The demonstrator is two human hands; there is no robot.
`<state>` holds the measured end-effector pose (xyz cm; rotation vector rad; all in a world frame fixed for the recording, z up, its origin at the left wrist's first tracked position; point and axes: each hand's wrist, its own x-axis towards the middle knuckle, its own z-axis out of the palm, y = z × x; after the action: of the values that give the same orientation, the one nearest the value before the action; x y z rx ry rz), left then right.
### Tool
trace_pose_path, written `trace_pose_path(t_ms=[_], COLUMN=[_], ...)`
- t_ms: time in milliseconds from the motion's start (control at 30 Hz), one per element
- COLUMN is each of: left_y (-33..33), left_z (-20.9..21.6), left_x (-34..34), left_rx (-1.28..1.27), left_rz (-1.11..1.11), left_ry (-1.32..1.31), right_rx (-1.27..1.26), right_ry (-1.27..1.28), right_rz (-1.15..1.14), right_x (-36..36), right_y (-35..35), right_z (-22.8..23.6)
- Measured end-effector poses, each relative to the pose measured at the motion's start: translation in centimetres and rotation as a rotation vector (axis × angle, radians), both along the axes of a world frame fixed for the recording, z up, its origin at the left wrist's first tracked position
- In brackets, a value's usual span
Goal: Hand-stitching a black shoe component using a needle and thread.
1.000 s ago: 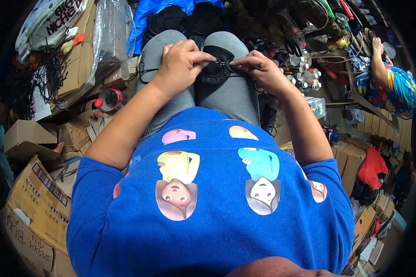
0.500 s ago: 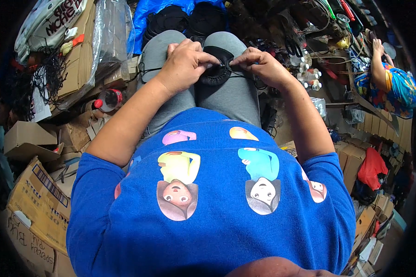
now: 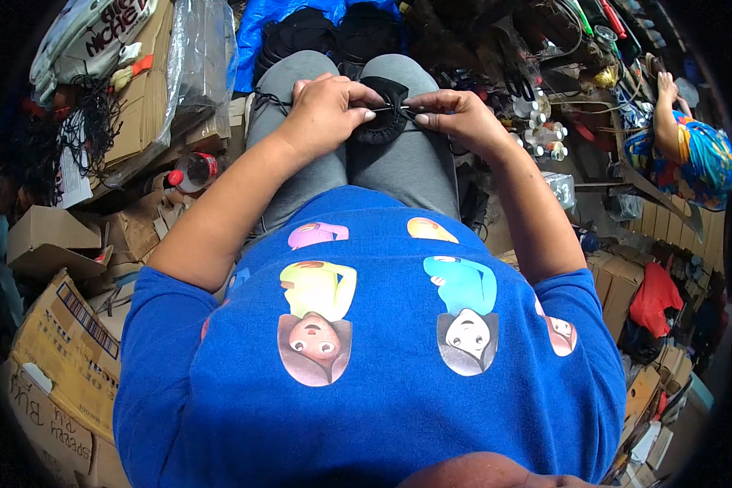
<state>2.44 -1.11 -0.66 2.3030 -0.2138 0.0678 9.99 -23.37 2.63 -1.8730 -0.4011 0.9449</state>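
A small black cloth piece (image 3: 380, 130) with a gathered, puckered edge rests across my thighs, looking like a little pouch. A thin, pale, needle-like rod (image 3: 385, 109) crosses it near the top. My left hand (image 3: 325, 110) pinches at the rod's left end with thumb and forefinger. From the other side my right hand (image 3: 462, 116) pinches at the right end, close to the cloth. Black cord (image 3: 272, 99) trails over my left thigh beside the left hand. The fingertips partly hide both rod ends.
Black round items (image 3: 301, 34) lie on a blue sheet beyond my knees. Cardboard (image 3: 142, 114), tangled black cords (image 3: 89, 134) and a red-capped bottle (image 3: 193, 172) are at left. Several small bottles (image 3: 545, 134) stand at right. A person in a colourful shirt (image 3: 699, 163) sits farther right.
The pale rod now shows across the cloth between my fingertips. My right hand has turned a little, with its thumb more in view. The cord on my left thigh has shifted upward.
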Motion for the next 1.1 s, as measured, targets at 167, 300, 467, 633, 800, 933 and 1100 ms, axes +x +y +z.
trace_pose_path(t_ms=[167, 300, 467, 633, 800, 933, 1100], left_y=[-1.7, -2.0, -0.7, 0.4, -0.7, -0.5, -0.9], left_z=[0.2, 1.0, 2.7, 2.5, 2.8, 2.2, 2.3], left_x=[0.8, 1.5, 1.8, 1.2, 1.9, 2.5, 2.8], left_rx=[-0.153, -0.137, 0.257, 0.202, 0.043, 0.054, 0.124], left_rz=[0.079, -0.01, -0.172, -0.14, -0.176, -0.277, -0.374], left_ry=[0.22, 0.202, -0.078, 0.078, 0.222, 0.113, -0.009], right_rx=[0.099, 0.002, 0.01, 0.16, -0.031, 0.1, -0.248], right_ry=[0.024, -0.076, -0.071, 0.061, 0.057, -0.025, -0.343], right_rz=[-0.034, 0.049, 0.081, -0.004, 0.029, -0.159, -0.039], right_x=[0.2, 0.8, 2.0, 2.2, 0.7, 0.7, 5.4], right_y=[0.1, 0.9, 0.3, -1.4, -4.0, -5.3, -4.1], right_z=[-1.6, -1.5, -1.1, -1.6, -1.8, 1.2, -1.2])
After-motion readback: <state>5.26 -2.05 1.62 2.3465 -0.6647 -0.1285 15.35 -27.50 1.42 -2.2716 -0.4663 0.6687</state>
